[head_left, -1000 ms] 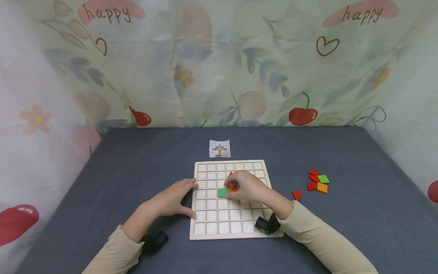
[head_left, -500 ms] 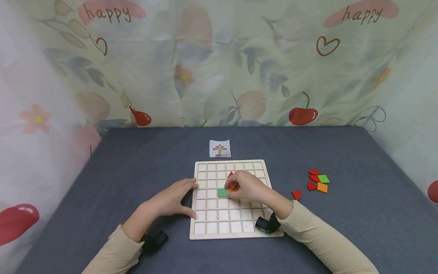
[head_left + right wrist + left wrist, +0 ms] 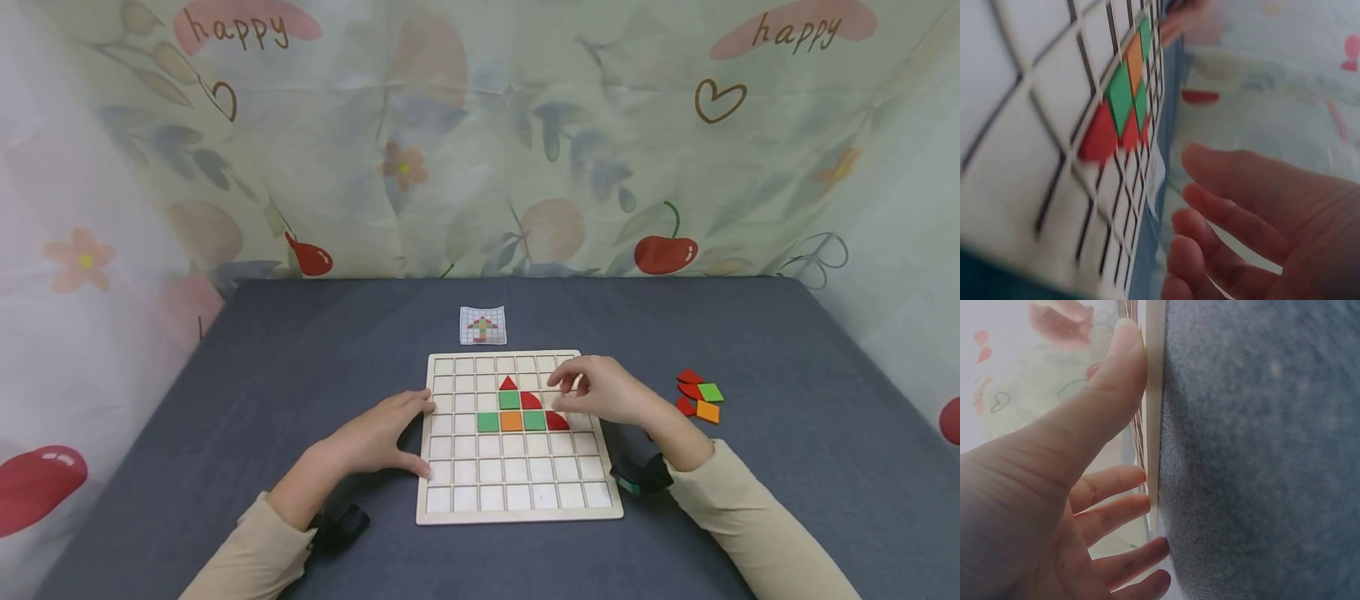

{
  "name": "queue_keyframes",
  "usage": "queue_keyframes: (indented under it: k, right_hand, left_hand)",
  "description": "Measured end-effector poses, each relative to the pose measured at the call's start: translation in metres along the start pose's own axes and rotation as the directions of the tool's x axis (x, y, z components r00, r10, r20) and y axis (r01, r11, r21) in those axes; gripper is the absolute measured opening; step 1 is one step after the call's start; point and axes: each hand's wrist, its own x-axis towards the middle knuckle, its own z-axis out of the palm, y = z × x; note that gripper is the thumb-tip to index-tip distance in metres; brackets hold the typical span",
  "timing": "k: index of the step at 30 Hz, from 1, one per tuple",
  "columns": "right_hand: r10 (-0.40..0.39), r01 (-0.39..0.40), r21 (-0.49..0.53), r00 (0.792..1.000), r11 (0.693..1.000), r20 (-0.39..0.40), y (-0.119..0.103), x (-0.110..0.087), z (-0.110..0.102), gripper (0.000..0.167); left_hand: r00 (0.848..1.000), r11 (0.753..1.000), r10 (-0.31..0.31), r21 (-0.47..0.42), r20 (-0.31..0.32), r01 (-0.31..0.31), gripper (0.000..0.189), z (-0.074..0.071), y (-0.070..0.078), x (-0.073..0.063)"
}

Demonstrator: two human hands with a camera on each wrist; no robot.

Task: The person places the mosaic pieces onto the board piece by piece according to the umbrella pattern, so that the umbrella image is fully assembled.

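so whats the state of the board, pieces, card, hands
board: partly filled
red triangle: in a cell
three green squares: in cells
orange square: in a cell
two red quarter-rounds: in cells
loose orange piece: off board
loose green piece: off board
loose red pieces: off board
picture card: face up
left hand: touching board's left edge
right hand: fingers loosely curled, empty
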Motion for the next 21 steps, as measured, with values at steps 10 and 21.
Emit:
queue_keyframes:
  k: [10,21]
  right_hand:
    - [0.059,-0.058,-0.020,0.997,0.998,0.047,0.044,-0.041,-0.039,0.028]
    - [0.023,-0.028,0.027,0.988,0.999,0.154,0.077,-0.062,-0.046,0.031]
  left_hand:
    - [1.000,1.000,-0.013,0.004,-0.003,0.013,0.089,0.000,0.001,0.000]
    - [1.000,1.000,-0.011,0.000,-0.004,0.011,0.089,0.001,0.001,0.001]
